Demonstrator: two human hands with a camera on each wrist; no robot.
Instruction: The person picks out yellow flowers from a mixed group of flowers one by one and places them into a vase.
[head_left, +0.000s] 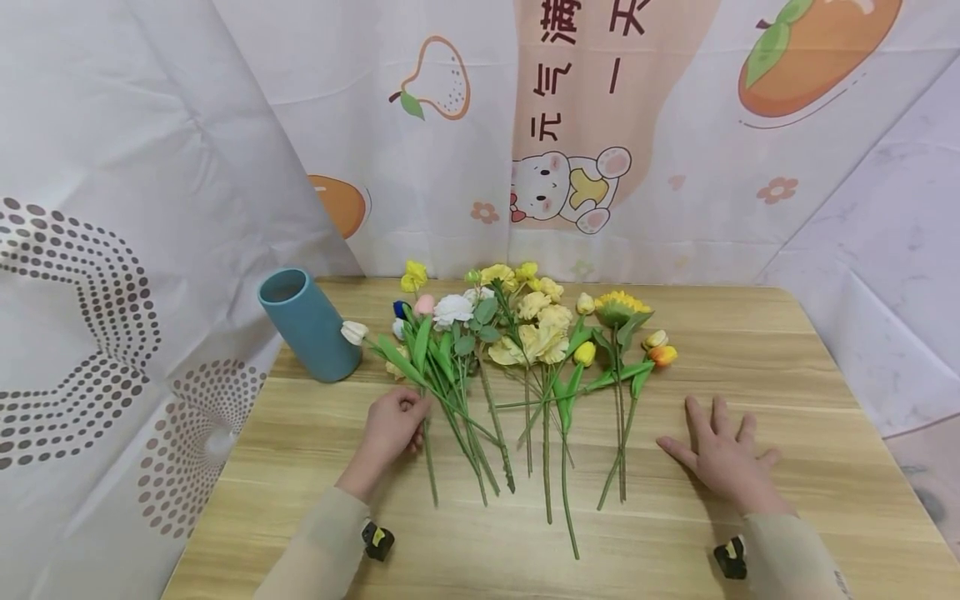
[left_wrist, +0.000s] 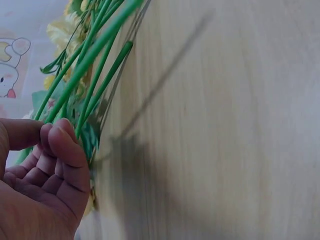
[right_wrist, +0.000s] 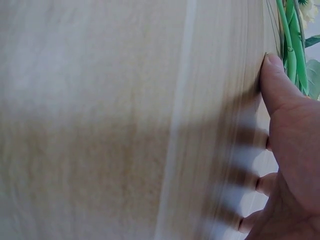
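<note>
My left hand (head_left: 392, 425) pinches the green stem (head_left: 429, 467) of a flower at the left end of the row, and in the left wrist view thumb and fingertips of the hand (left_wrist: 45, 170) meet on a stem (left_wrist: 90, 57). A white tulip (head_left: 355, 332) tops the leftmost leaves. Beside it lie white roses (head_left: 453, 310), pale yellow flowers (head_left: 551, 333), a yellow tulip (head_left: 584, 354), a sunflower (head_left: 621, 308) and an orange tulip (head_left: 663, 356). The right hand (head_left: 726, 454) rests on the table with fingers spread, right of the flowers.
A blue vase (head_left: 315, 329) stands at the table's back left, its mouth open upward. The wooden table (head_left: 795, 358) meets a printed curtain (head_left: 450, 192) at the back. Small black devices are on both wrists.
</note>
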